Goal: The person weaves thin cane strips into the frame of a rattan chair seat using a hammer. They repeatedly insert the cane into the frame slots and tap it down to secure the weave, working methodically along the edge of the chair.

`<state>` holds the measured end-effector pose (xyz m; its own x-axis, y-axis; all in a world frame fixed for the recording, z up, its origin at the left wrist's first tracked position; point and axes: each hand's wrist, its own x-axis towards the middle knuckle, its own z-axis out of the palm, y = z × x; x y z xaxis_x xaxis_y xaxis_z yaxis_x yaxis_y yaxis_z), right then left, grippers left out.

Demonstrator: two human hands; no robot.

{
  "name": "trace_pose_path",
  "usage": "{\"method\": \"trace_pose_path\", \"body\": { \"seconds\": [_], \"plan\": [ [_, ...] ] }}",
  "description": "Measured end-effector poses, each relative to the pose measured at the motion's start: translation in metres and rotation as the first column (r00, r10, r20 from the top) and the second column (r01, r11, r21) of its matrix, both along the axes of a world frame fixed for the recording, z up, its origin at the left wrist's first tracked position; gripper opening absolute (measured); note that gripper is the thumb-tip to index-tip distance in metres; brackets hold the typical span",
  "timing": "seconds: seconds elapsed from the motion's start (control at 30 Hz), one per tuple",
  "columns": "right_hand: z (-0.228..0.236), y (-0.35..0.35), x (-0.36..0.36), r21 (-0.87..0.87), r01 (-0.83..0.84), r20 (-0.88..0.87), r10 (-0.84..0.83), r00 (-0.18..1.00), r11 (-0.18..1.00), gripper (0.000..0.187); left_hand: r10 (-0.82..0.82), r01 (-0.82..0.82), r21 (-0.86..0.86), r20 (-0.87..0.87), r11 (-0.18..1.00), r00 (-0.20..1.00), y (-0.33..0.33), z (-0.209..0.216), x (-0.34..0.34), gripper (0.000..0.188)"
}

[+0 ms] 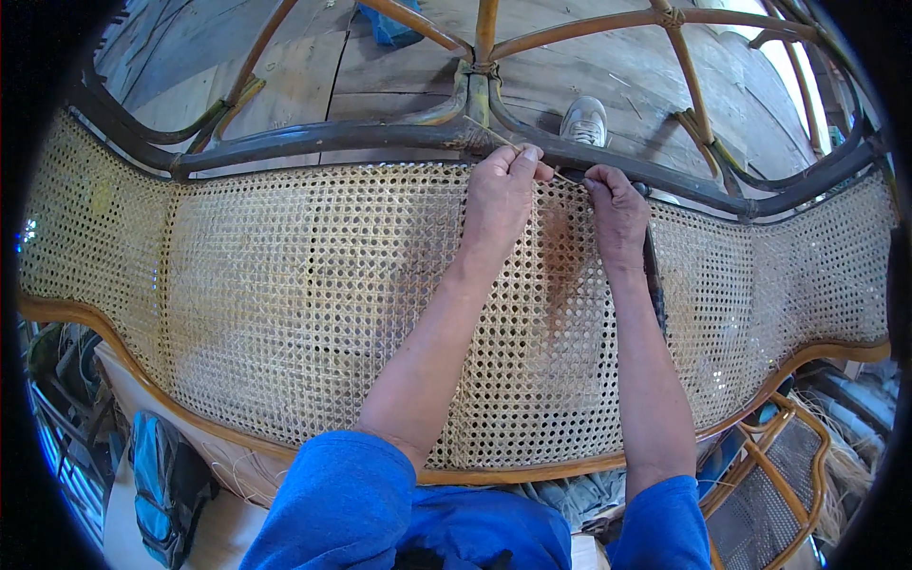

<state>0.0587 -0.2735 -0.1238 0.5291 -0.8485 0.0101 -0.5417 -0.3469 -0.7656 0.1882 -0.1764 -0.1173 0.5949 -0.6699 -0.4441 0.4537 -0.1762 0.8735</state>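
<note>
A broad panel of woven cane webbing (380, 275), with open holes, stretches across a curved rattan frame in front of me. At its far edge, near the dark pole (332, 141), my left hand (503, 188) is closed on a thin cane strand (568, 178). My right hand (619, 214) pinches the same strand a little to the right, just over the webbing's border. The fingertips of both hands are partly hidden. Beside my right forearm lies a dark, long-handled tool (654, 261), partly covered by the arm; I cannot make out its kind.
Brown rattan poles (589, 31) rise beyond the far rail above a plank floor (380, 71). A shoe (584, 122) shows behind that rail. At lower left sits a blue and black backpack (157, 484); at lower right, another rattan frame with mesh (765, 494).
</note>
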Motion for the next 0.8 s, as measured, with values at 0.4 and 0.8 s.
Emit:
{"method": "trace_pose_path", "body": {
  "seconds": [0.4,0.8],
  "plan": [
    [-0.010,0.004,0.002,-0.240,-0.092,-0.016,0.090,0.996,0.966,0.013,0.019,-0.022,-0.067,-0.031,0.998,0.999,0.003,0.002,-0.001,0.025],
    [-0.008,0.002,0.003,-0.336,-0.114,-0.147,0.067,0.987,0.935,0.015,-0.028,0.060,-0.104,0.290,0.993,0.957,0.011,0.007,-0.016,0.025]
  ]
}}
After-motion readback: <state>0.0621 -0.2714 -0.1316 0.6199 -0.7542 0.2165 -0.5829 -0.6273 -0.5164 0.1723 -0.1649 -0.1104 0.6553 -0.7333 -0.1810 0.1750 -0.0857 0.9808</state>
